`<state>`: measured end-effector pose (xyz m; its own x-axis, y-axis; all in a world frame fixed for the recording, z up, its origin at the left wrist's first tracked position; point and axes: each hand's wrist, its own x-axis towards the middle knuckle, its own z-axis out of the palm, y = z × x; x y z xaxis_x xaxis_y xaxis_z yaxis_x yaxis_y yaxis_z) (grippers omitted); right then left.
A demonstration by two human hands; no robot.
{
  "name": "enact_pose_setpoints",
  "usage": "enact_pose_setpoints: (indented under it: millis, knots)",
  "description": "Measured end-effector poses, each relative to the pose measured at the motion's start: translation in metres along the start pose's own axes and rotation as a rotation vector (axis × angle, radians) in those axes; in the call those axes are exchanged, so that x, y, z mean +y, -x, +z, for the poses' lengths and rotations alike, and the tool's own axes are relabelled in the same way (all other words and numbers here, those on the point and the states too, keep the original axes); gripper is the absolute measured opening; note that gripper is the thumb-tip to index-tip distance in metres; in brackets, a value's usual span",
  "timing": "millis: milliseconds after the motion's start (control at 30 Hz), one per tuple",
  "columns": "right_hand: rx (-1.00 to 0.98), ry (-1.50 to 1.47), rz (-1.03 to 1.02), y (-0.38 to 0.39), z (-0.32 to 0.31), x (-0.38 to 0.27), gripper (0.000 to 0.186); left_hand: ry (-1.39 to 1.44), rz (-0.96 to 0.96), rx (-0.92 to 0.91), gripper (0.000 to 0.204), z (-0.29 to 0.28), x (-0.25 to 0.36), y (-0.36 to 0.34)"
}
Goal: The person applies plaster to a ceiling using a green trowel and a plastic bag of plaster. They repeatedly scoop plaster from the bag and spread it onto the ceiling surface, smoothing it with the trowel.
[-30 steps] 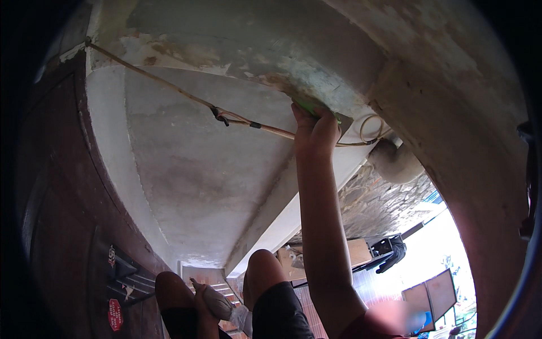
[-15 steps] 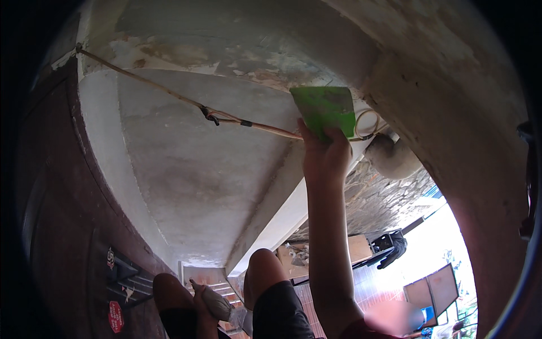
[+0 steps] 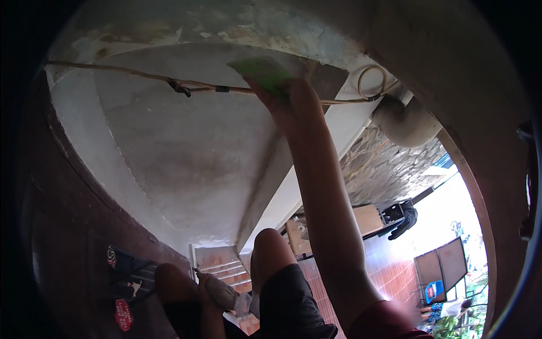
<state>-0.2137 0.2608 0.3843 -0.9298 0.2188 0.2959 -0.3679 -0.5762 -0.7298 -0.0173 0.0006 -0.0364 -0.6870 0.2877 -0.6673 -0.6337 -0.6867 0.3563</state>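
Observation:
My right hand [image 3: 288,99] is raised, shut on a flat green plastic scraper [image 3: 254,70], slightly blurred, just in front of the stained, flaking plaster band [image 3: 197,31]. A tan cable [image 3: 130,72] with a dark taped joint runs behind it to a loop [image 3: 372,82]. My left hand [image 3: 203,288] is low beside my bent knee [image 3: 271,246], closed round a grey, lumpy plastic bag [image 3: 223,296] with a thin tip sticking up.
A dark red door [image 3: 68,226] stands left. A rounded grey object [image 3: 409,127] is beside a stone wall [image 3: 395,164]. Beyond are tiled steps [image 3: 220,263], a wooden board [image 3: 367,220], brown panels [image 3: 443,263] and another person [image 3: 451,309] in a white top.
My right hand and the green scraper have moved left and up in the picture, away from where the scraper touched the plaster. The view has shifted slightly; my left hand stays low with the bag.

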Motion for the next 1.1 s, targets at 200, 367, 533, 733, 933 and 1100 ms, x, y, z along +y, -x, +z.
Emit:
enact_pose_setpoints:
  millis: [200,367,533,733,933,1100]
  knots:
    - [0.091,-0.101,0.142,-0.043,-0.007,0.0,0.049,0.0,0.012,0.044,0.032,0.015,0.004,0.012]
    - [0.059,-0.164,0.136,-0.049,-0.028,-0.002,0.05,-0.004,-0.021,0.027,0.032,0.024,0.008,0.022]
    - [0.14,-0.198,0.063,-0.043,-0.035,0.002,0.049,-0.011,-0.047,0.055,0.034,0.029,0.01,0.025]
    - [0.281,-0.177,-0.043,-0.039,-0.044,-0.002,0.039,0.013,-0.006,0.068,0.036,0.03,0.009,0.026]
    - [0.36,-0.126,-0.147,-0.031,-0.061,-0.015,0.032,-0.035,0.005,0.092,0.034,0.03,0.013,0.028]
    - [0.402,-0.115,-0.196,-0.017,-0.056,-0.021,0.033,-0.018,0.014,0.1,0.033,0.032,0.012,0.028]
